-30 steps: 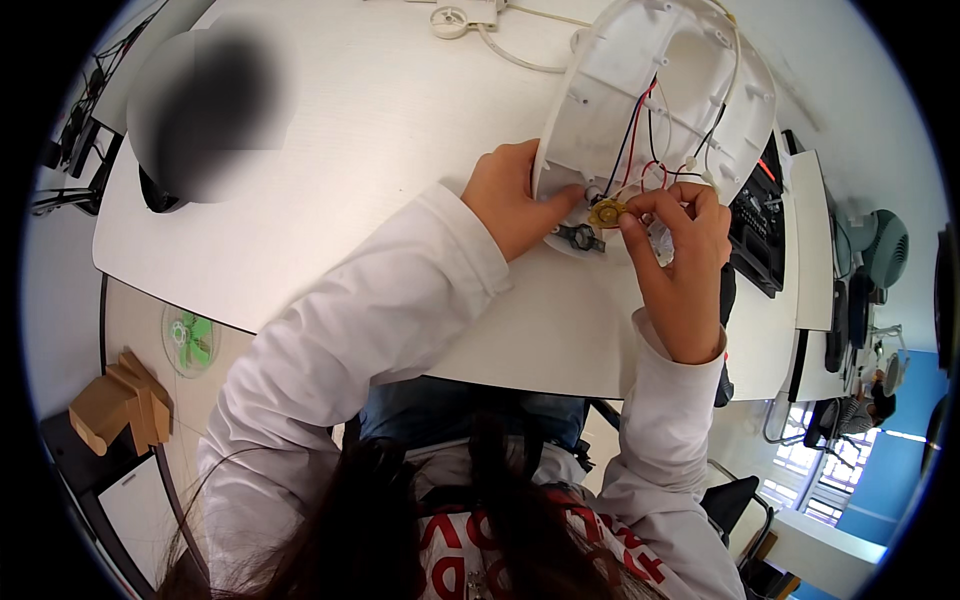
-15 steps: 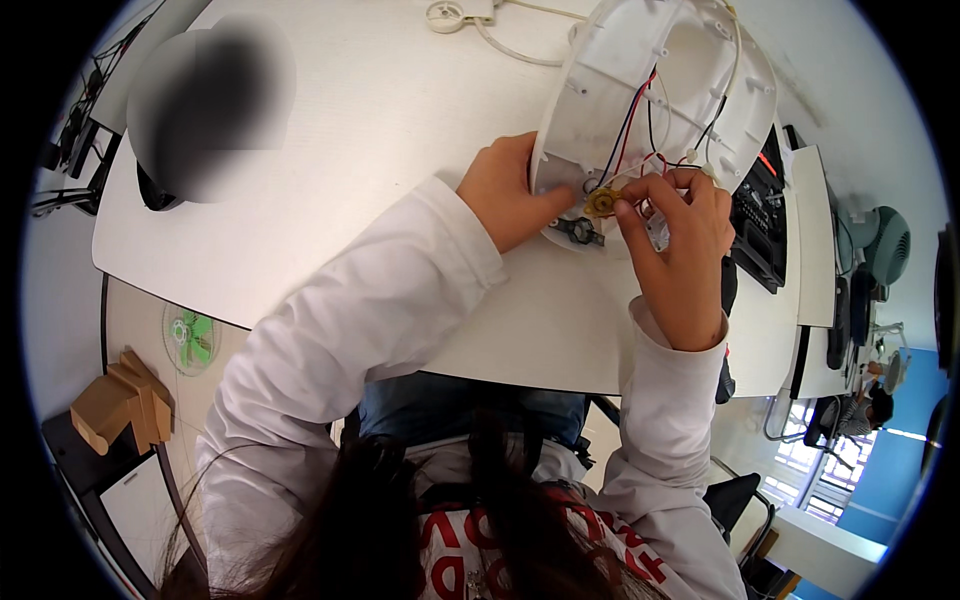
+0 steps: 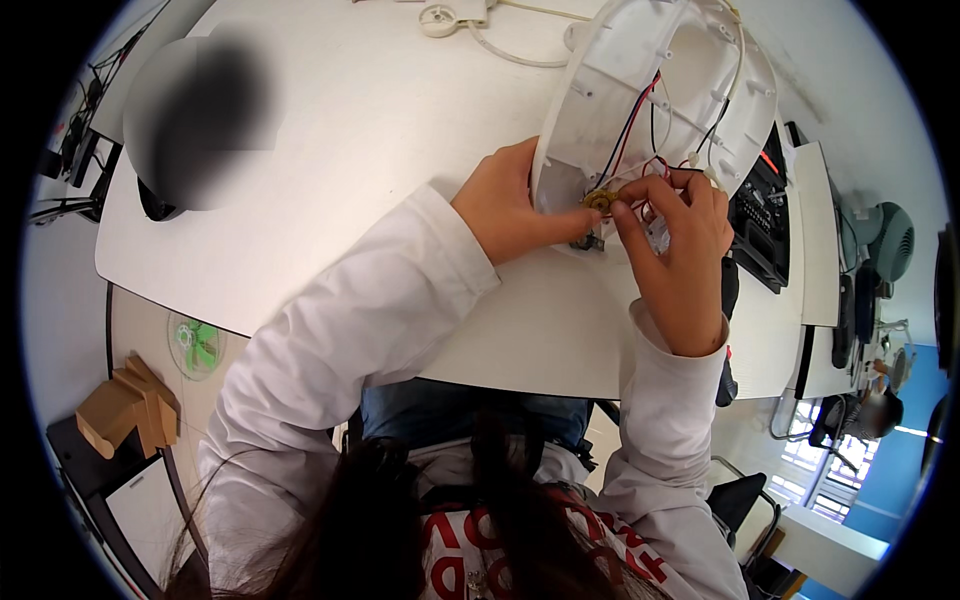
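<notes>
A white plastic housing [image 3: 710, 120] with red, blue, black and white wires lies at the upper right of the desk, its inner side facing up. My left hand [image 3: 500, 205] is closed on the housing's left edge, its thumb reaching inside toward a dark small part [image 3: 586, 241]. My right hand [image 3: 672, 240] pinches a small round yellow component [image 3: 600, 200] with wires near it, just inside the housing's near end. A small clear piece [image 3: 660, 232] is partly hidden behind my right fingers.
The white desk [image 3: 350, 130] holds a cable with a round white piece [image 3: 438, 20] and a black tool case [image 3: 762, 240]. Green fans [image 3: 888, 240] [image 3: 198, 345], cardboard boxes [image 3: 130, 405] and a co-worker [image 3: 875, 410] are around. A blurred area covers the upper left.
My left thumb has moved down and right, covering more of the dark part. My right hand shifted slightly up with the yellow component, which sits a little higher.
</notes>
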The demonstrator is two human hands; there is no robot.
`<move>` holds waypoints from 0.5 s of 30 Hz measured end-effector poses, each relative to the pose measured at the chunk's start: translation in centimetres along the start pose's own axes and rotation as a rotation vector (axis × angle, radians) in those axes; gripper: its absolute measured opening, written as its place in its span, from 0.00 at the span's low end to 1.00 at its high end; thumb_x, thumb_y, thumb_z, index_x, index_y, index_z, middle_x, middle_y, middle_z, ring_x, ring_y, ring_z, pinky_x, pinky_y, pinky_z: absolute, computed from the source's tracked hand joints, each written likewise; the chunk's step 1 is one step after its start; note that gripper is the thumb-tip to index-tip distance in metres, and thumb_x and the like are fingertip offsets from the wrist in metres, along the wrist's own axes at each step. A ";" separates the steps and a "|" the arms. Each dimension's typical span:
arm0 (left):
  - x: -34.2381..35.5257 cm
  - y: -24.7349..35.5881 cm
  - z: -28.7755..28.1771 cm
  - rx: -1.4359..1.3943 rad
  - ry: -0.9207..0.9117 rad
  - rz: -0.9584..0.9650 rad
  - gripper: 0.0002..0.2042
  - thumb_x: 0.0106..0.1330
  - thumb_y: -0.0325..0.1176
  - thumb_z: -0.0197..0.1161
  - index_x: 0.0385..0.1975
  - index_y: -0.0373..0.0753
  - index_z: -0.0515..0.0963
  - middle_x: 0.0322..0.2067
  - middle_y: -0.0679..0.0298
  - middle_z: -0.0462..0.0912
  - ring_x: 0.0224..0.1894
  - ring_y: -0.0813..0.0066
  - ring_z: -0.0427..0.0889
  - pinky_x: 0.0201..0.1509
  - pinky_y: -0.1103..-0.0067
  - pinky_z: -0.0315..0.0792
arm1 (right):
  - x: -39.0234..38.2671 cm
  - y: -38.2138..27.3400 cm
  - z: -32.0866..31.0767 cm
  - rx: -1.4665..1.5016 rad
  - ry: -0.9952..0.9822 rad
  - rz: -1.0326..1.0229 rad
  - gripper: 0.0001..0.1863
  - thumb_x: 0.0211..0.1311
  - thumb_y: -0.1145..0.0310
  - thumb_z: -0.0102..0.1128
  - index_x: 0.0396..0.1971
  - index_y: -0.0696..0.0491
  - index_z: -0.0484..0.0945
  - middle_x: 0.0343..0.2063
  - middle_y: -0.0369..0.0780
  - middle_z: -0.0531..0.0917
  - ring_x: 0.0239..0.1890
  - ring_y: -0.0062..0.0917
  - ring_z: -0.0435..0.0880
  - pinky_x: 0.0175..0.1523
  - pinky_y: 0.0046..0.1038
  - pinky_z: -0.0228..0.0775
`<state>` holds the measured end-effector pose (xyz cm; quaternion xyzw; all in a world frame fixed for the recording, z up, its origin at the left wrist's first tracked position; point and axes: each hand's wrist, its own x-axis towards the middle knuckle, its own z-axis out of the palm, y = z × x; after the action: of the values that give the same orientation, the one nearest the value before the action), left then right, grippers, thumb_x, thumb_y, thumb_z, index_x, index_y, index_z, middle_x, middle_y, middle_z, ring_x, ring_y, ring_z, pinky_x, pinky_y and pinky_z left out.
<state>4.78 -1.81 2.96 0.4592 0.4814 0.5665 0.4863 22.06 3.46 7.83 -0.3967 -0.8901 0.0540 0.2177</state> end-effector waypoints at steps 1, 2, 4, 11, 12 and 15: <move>0.1 -0.2 0.0 0.005 0.007 0.007 0.21 0.49 0.31 0.70 0.42 0.30 0.75 0.35 0.56 0.83 0.38 0.72 0.82 0.45 0.76 0.75 | 0.0 0.0 0.0 -0.001 0.006 -0.006 0.06 0.53 0.64 0.64 0.31 0.44 0.81 0.38 0.36 0.73 0.42 0.31 0.67 0.50 0.36 0.51; 0.2 -0.5 0.1 0.012 0.015 0.013 0.21 0.49 0.31 0.70 0.43 0.30 0.75 0.36 0.56 0.84 0.39 0.71 0.82 0.45 0.76 0.75 | -0.1 0.1 0.0 0.001 0.011 -0.012 0.06 0.52 0.64 0.64 0.31 0.44 0.81 0.38 0.36 0.73 0.42 0.31 0.67 0.50 0.36 0.51; 0.3 -0.8 0.1 0.021 0.023 0.024 0.21 0.50 0.31 0.71 0.43 0.30 0.76 0.36 0.56 0.84 0.39 0.71 0.82 0.45 0.76 0.75 | -0.1 0.1 0.1 0.006 0.020 -0.018 0.06 0.52 0.64 0.64 0.31 0.45 0.81 0.38 0.36 0.74 0.42 0.31 0.67 0.50 0.36 0.51; 0.4 -1.0 -0.3 0.017 0.019 0.008 0.20 0.50 0.30 0.70 0.44 0.30 0.75 0.37 0.55 0.84 0.39 0.71 0.82 0.46 0.75 0.75 | -0.3 0.1 0.5 0.011 0.073 -0.048 0.08 0.50 0.66 0.66 0.32 0.45 0.81 0.41 0.37 0.73 0.42 0.32 0.67 0.49 0.35 0.54; 0.4 -1.1 -0.4 0.013 0.020 0.009 0.20 0.51 0.30 0.70 0.44 0.30 0.75 0.37 0.55 0.84 0.39 0.71 0.82 0.46 0.75 0.75 | -0.4 0.2 0.6 0.013 0.092 -0.065 0.08 0.49 0.67 0.67 0.32 0.45 0.82 0.42 0.38 0.73 0.42 0.32 0.67 0.49 0.35 0.54; 0.4 -1.1 -0.3 -0.012 0.025 0.024 0.21 0.51 0.31 0.70 0.44 0.30 0.75 0.37 0.55 0.84 0.39 0.70 0.82 0.46 0.76 0.75 | -1.0 -0.3 0.5 0.078 0.217 -0.046 0.10 0.46 0.70 0.69 0.31 0.45 0.81 0.43 0.38 0.73 0.42 0.32 0.67 0.48 0.34 0.57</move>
<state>4.60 -1.35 1.87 0.4550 0.4784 0.5808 0.4762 22.29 2.53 7.14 -0.3709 -0.8675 0.0402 0.3291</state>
